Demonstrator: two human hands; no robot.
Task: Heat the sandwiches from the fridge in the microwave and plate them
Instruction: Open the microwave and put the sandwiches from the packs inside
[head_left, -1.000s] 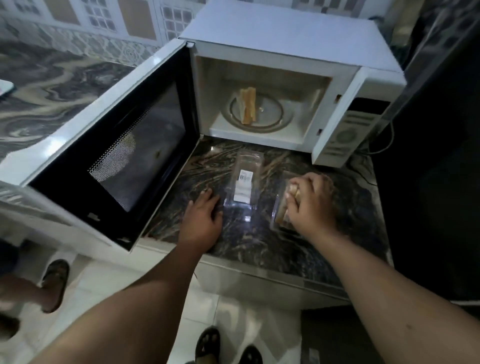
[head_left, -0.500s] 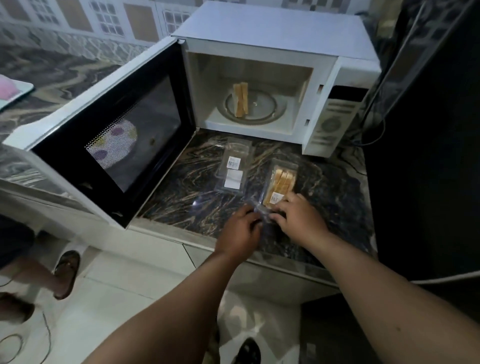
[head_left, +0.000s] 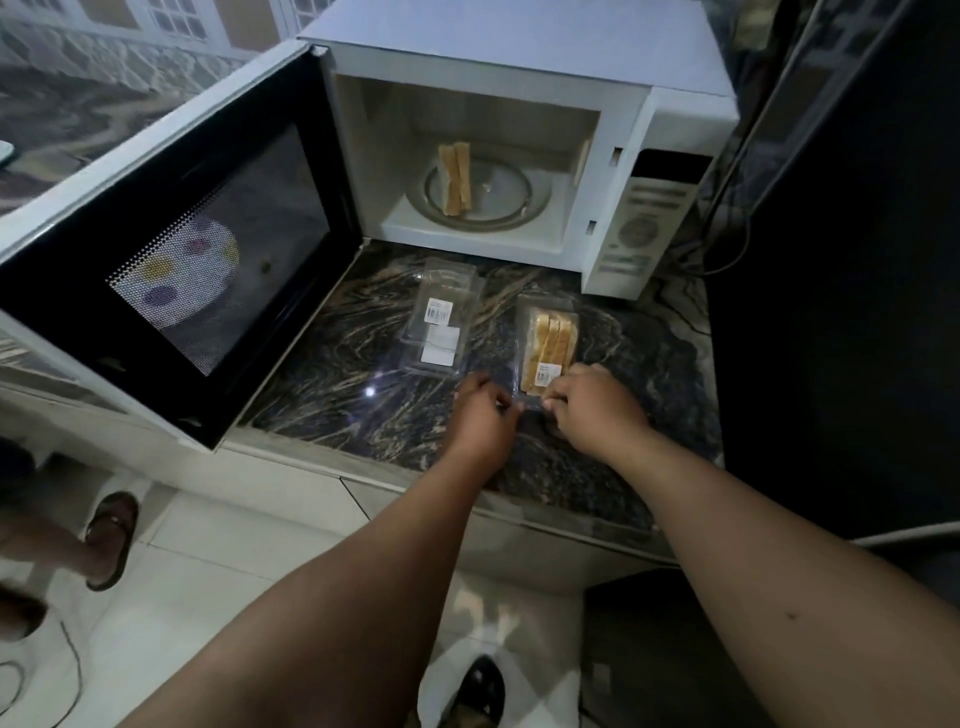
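Head view: both hands' fingers (head_left: 501, 402) pinch the sandwich pack's (head_left: 548, 343) near edge, hiding its flap

Microwave (head_left: 519, 67) on dark marbled counter (head_left: 332, 384), door (head_left: 171, 270) swung wide left. Unwrapped sandwich (head_left: 455, 178) standing on glass turntable (head_left: 498, 200). Empty clear pack (head_left: 441, 322) lying in front. Beside it, packaged sandwich (head_left: 549, 340); left hand (head_left: 480, 415) and right hand (head_left: 592, 405) pinching its near edge.
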